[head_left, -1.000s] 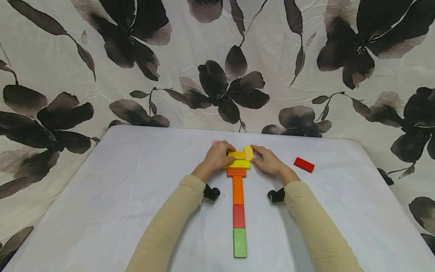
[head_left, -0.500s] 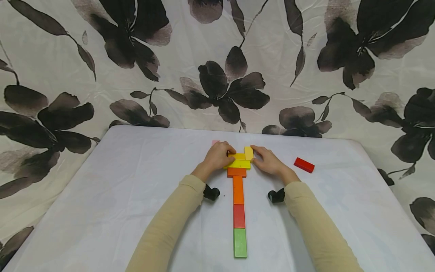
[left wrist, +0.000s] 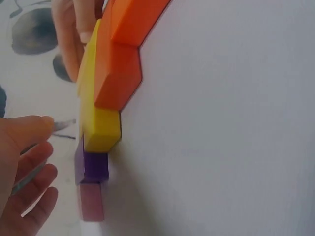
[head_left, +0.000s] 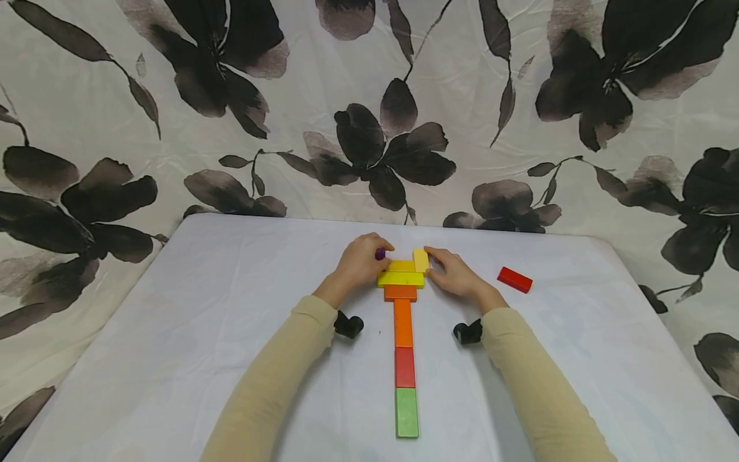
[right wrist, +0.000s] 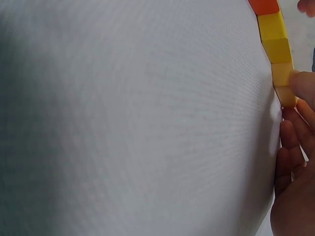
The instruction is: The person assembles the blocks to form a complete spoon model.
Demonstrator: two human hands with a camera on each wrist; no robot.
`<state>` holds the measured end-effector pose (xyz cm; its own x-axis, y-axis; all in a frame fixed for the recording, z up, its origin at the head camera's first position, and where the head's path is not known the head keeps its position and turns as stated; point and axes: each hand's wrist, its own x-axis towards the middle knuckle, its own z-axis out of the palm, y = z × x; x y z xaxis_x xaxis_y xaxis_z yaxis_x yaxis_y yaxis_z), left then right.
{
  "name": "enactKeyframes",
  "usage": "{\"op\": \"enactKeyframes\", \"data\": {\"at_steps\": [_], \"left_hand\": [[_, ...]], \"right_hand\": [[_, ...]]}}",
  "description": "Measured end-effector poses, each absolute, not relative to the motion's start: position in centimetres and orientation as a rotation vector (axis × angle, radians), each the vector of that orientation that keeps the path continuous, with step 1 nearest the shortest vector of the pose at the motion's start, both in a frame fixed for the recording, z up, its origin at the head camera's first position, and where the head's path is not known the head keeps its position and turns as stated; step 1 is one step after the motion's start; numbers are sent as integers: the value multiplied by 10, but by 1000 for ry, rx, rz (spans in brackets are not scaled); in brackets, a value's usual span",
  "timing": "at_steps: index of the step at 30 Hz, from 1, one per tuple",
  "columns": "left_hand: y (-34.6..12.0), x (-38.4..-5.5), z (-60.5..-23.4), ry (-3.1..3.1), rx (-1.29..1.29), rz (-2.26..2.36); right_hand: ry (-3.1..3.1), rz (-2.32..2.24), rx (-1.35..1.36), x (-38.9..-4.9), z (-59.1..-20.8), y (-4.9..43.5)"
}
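A line of flat wooden blocks runs away from me, topped by a wide yellow block point(head_left: 401, 279), a second yellow block point(head_left: 402, 265) behind it and a pale yellow block point(head_left: 421, 260) standing lengthwise at the right. My right hand point(head_left: 453, 272) pinches this pale block, its thumb at the near end point(right wrist: 284, 76) and a finger at the far end. Left of the row my left hand point(head_left: 364, 261) hovers with fingers parted; the left wrist view has its thumb point(left wrist: 34, 130) apart from the blocks. Between its fingers shows a purple block point(left wrist: 94, 164), with a pink block point(left wrist: 91, 201) beside it.
Below the yellow blocks come an orange crossbar block point(head_left: 400, 292), an orange block point(head_left: 403, 323), a red block point(head_left: 405, 367) and a green block point(head_left: 407, 412). A loose red block point(head_left: 514, 280) lies to the right. Floral cloth point(head_left: 231, 147) hangs behind the white table point(head_left: 173, 333).
My left hand has drawn back to the left, away from the yellow blocks, and the purple block has come into sight. The right hand stays at the pale yellow block.
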<state>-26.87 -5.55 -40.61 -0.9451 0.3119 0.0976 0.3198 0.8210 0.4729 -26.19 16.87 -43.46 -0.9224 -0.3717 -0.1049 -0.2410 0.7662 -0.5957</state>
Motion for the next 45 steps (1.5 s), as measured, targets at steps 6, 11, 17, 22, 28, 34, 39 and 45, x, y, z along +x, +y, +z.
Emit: {"op": "enactKeyframes", "data": {"at_steps": [6,11,17,22,28,34,39,45], "left_hand": [[-72,-273,-406,-2915,-324,-842],[-84,-277,-411,-2890,-180,-822],[-89,-280,-418,-2923,-146,-770],[-89,-280,-420,-2946,-157,-741],[-89,-280,-423,-2993,-160,-703],[-93,-283,-427,-3010,-164,-697],[-96,-285,-427,-3007,-184,-724],[-101,-284,-425,-3008,-165,-760]], "right_hand": [[2747,-878,-480,-262,-434,169],[2749,-881,-480,-262,-433,168],[2755,-882,-489,-262,-434,167],[2757,-877,-487,-263,-436,168],[2767,-877,-495,-262,-435,168],[2759,-893,-492,-261,-434,169],[2753,-908,-481,-261,-433,168],[2750,-910,-479,-261,-434,167]]}}
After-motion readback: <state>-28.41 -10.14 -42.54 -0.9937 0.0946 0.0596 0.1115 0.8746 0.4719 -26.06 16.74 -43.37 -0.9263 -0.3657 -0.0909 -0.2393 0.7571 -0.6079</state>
